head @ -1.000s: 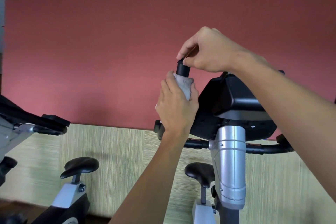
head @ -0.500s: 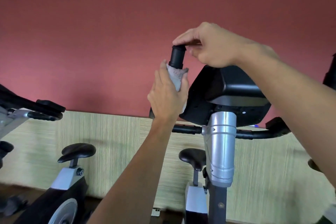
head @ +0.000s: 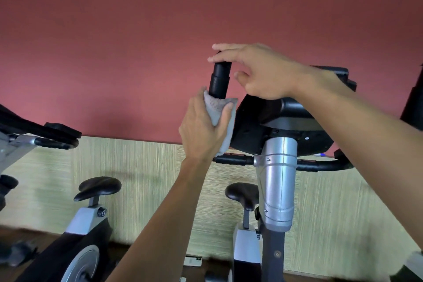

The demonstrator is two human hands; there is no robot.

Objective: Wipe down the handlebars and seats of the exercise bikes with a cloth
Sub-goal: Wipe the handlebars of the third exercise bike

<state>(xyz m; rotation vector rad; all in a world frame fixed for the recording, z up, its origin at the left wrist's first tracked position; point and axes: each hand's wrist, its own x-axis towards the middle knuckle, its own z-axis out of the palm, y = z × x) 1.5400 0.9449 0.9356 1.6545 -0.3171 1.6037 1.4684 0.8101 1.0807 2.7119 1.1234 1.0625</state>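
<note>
The right hand (head: 263, 73) has loosened on the top of the handlebar grip (head: 219, 80): a second ago its fingers were curled tight over the black end cap, and now they are stretched out flat across it, thumb held apart to the right of the grip. More of the black grip shows in the centre of the frame, since the left hand (head: 203, 126) with the grey cloth (head: 217, 107) wrapped round the grip has slid lower on it. The view has tilted down, so the seats sit higher in the frame.
</note>
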